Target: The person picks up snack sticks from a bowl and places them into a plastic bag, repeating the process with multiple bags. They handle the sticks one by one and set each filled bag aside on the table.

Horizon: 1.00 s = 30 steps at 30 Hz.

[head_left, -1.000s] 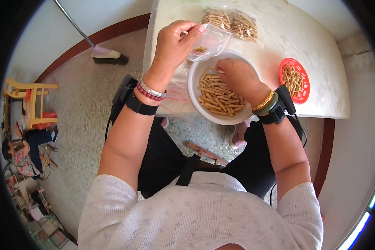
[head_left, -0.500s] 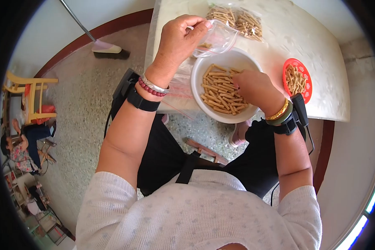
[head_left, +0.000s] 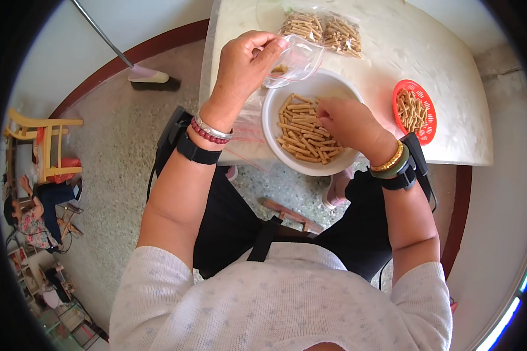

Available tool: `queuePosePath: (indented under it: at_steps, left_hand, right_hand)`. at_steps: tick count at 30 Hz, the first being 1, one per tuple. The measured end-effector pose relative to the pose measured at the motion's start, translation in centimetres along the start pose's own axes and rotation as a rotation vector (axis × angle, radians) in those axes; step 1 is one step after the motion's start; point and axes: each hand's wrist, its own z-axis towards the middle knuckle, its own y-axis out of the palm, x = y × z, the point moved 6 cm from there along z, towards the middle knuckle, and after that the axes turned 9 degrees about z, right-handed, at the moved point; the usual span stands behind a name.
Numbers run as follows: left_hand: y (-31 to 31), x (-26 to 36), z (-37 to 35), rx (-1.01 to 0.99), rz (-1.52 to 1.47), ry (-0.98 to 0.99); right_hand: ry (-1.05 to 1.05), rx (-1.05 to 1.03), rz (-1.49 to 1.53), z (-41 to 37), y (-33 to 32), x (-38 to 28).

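The left hand [head_left: 240,67] grips a clear bag [head_left: 303,57], only slightly filled, at the far left edge of the white bowl [head_left: 268,126], while the right hand [head_left: 357,127] curls over the sticks [head_left: 301,136] inside, its grip unverifiable.

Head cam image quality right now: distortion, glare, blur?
Head view: strong fisheye, black corners, brown baseboard bowed into an arc; blown-out, blue-fringed bright strip at lower right; highlights on clear bag; right hand slightly soft, possibly motion blur.
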Motion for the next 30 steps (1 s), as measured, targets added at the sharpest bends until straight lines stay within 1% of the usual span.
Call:
queuePosePath:
  at_steps: [1,3,4,6,7,9,10,12,16,19,21,22,24,28,30]
  left_hand:
    - [0.0,-0.1,0.0,0.001,0.000,-0.001]
    - [0.1,-0.3,0.0,0.006,-0.035,0.018]
    - [0.1,-0.2,0.0,0.005,-0.035,0.018]
    - [0.2,-0.3,0.1,-0.005,-0.046,-0.010]
    - [0.2,-0.2,0.0,-0.006,-0.046,-0.009]
    - [0.3,-0.3,0.0,-0.014,-0.039,-0.043]
    - [0.2,-0.4,0.0,-0.014,-0.038,-0.042]
    - [0.2,-0.3,0.0,-0.007,-0.041,-0.027]
    - [0.3,-0.3,0.0,-0.005,-0.047,-0.014]
    - [0.4,-0.3,-0.1,-0.027,-0.030,-0.040]
    - [0.3,-0.1,-0.1,-0.024,-0.021,-0.025]
    - [0.4,-0.1,0.0,-0.025,-0.021,-0.024]
    - [0.5,-0.2,-0.1,-0.031,-0.028,-0.026]
    - [0.8,-0.1,-0.1,-0.039,-0.047,-0.051]
    - [0.8,-0.1,-0.2,-0.034,-0.064,-0.047]
  right_hand:
    - [-0.001,-0.001,0.000,0.1,0.0,0.3]
    - [-0.151,0.079,0.228,0.1,-0.7,0.3]
    - [-0.151,0.079,0.228,0.1,-1.0,0.1]
    - [-0.112,0.065,0.401,0.0,-1.6,-0.1]
    - [-0.112,0.066,0.401,-0.1,-1.6,0.1]
    - [-0.103,-0.020,0.851,0.0,-1.1,0.4]
    - [-0.104,-0.019,0.850,-0.2,-1.4,0.2]
    - [-0.054,-0.129,1.044,-0.8,-1.7,-0.7]
    - [-0.066,-0.116,1.110,-1.5,-2.4,-1.0]
    - [-0.035,-0.121,1.177,-1.9,-2.9,-1.1]
    - [-0.035,-0.050,1.205,-2.0,-3.2,-0.6]
    - [-0.035,-0.049,1.205,-2.1,-3.3,-0.6]
    - [-0.027,0.016,1.277,-2.3,-4.0,-0.6]
    - [-0.022,0.011,1.286,-2.0,-3.7,0.1]
    - [0.023,-0.034,1.393,-1.9,-3.5,0.4]
